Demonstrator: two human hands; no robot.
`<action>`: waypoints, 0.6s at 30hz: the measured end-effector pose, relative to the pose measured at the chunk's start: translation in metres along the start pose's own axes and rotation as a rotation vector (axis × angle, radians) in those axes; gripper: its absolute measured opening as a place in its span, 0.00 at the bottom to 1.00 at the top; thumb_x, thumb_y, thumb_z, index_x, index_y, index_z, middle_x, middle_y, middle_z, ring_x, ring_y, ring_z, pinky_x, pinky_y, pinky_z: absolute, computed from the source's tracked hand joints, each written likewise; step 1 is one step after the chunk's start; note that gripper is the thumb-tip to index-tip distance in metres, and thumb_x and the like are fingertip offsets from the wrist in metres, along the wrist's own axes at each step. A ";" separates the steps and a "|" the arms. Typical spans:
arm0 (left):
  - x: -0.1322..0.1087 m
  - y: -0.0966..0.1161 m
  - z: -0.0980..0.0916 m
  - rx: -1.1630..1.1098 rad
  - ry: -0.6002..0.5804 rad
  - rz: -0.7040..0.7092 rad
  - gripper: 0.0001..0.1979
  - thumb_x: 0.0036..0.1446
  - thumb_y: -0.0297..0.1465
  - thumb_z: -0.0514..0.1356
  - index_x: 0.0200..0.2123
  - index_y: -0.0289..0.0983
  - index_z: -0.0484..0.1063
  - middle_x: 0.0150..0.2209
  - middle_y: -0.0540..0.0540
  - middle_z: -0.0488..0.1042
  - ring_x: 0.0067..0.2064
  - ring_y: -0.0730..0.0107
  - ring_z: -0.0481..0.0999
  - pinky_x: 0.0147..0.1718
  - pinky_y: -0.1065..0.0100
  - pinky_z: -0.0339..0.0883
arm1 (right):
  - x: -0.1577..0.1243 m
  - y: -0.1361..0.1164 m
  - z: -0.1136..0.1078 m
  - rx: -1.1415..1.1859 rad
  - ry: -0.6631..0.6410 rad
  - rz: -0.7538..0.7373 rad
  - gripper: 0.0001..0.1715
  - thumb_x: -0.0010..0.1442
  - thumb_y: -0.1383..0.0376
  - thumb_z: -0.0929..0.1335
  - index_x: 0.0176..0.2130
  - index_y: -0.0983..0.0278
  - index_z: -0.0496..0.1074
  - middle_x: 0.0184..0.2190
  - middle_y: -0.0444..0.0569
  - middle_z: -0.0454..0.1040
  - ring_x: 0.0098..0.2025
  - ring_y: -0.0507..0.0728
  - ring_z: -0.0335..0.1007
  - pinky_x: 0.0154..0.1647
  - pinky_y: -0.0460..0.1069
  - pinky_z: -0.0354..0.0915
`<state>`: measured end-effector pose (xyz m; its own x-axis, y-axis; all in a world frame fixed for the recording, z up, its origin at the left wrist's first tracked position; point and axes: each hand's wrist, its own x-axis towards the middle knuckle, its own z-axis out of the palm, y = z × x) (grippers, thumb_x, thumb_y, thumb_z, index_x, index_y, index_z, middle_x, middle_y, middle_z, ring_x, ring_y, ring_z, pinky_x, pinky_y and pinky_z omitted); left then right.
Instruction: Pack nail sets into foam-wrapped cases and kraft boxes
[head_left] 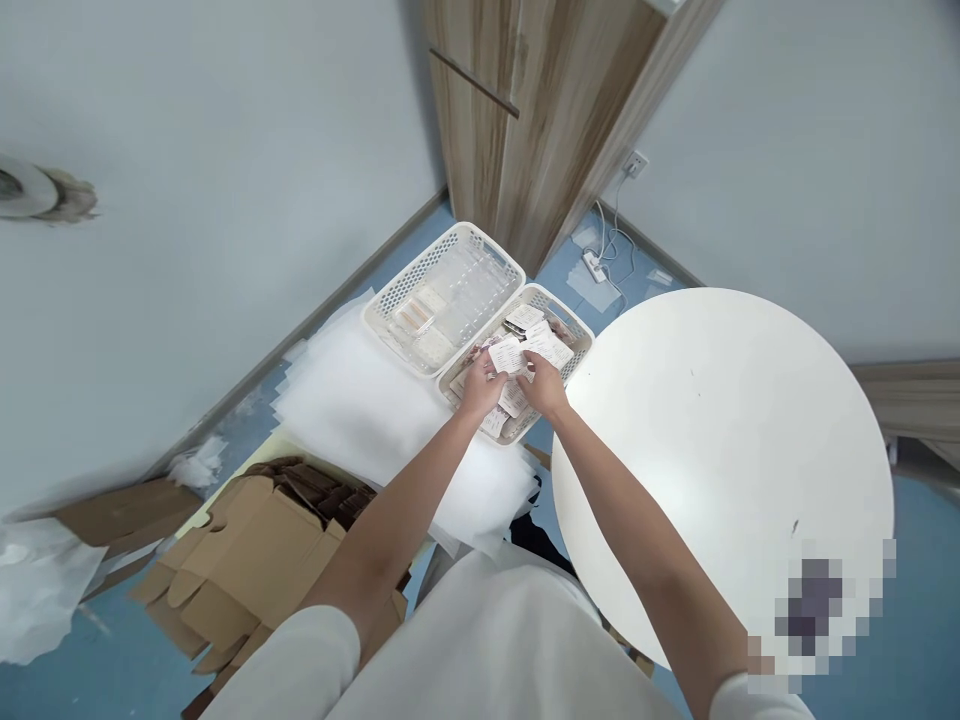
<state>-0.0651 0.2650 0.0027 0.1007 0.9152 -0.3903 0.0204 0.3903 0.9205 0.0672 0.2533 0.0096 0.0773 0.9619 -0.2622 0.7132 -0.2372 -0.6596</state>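
Over the right-hand white plastic basket (583, 338), both my hands are at a small white printed card (507, 354). My left hand (481, 388) pinches its left edge between thumb and fingers. On the card's other side, my right hand (544, 386) has its fingers closed on the edge. Beneath them the basket holds many similar printed cards (551, 346), loosely piled, some with dark pictures. Touching it on the left stands a second white basket (375, 305), with clear plastic sleeves (472, 285) and small flat packs (420, 312) inside.
A round white table (720, 420) is close on the right, a pixelated patch at its edge. White foam sheets (360, 390) are stacked at left, with folded cardboard boxes (259, 550) nearer me. Behind the baskets stand a wooden cabinet (540, 110) and a power strip (593, 266) with cables.
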 end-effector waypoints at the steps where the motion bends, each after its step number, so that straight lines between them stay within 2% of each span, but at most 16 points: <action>1: -0.004 0.003 0.004 0.004 0.004 0.009 0.23 0.46 0.23 0.57 0.49 0.37 0.65 0.48 0.44 0.71 0.47 0.65 0.71 0.45 0.65 0.65 | -0.006 0.000 -0.005 0.050 0.014 0.011 0.29 0.51 0.68 0.65 0.53 0.64 0.61 0.51 0.53 0.67 0.44 0.58 0.68 0.48 0.54 0.63; 4: -0.018 0.009 0.021 0.039 0.010 0.004 0.24 0.48 0.25 0.58 0.51 0.37 0.64 0.49 0.43 0.69 0.48 0.63 0.69 0.44 0.65 0.66 | -0.030 -0.001 -0.024 0.202 0.085 0.059 0.27 0.51 0.67 0.64 0.52 0.64 0.61 0.49 0.52 0.68 0.41 0.55 0.70 0.43 0.52 0.66; 8: -0.050 0.012 0.054 0.074 -0.001 -0.020 0.26 0.48 0.28 0.60 0.53 0.35 0.61 0.54 0.39 0.65 0.51 0.62 0.67 0.45 0.64 0.65 | -0.075 0.006 -0.052 0.359 0.227 0.110 0.22 0.53 0.65 0.63 0.49 0.63 0.63 0.47 0.51 0.69 0.37 0.52 0.71 0.40 0.50 0.67; 13: -0.107 0.005 0.105 0.061 -0.178 -0.016 0.25 0.50 0.31 0.60 0.53 0.36 0.62 0.53 0.39 0.65 0.52 0.61 0.67 0.46 0.63 0.64 | -0.152 0.041 -0.085 0.472 0.406 0.206 0.15 0.52 0.62 0.64 0.41 0.63 0.67 0.40 0.49 0.72 0.33 0.52 0.70 0.36 0.49 0.67; 18: -0.181 -0.009 0.161 0.081 -0.369 -0.003 0.22 0.49 0.33 0.61 0.49 0.38 0.66 0.55 0.40 0.61 0.51 0.62 0.67 0.47 0.63 0.64 | -0.245 0.088 -0.106 0.530 0.589 0.251 0.13 0.53 0.60 0.65 0.38 0.64 0.68 0.35 0.49 0.71 0.34 0.53 0.68 0.37 0.49 0.68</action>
<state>0.0769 0.0797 0.0685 0.4520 0.8104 -0.3728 0.0980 0.3703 0.9237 0.1850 0.0113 0.0903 0.6478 0.7505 -0.1312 0.2144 -0.3448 -0.9138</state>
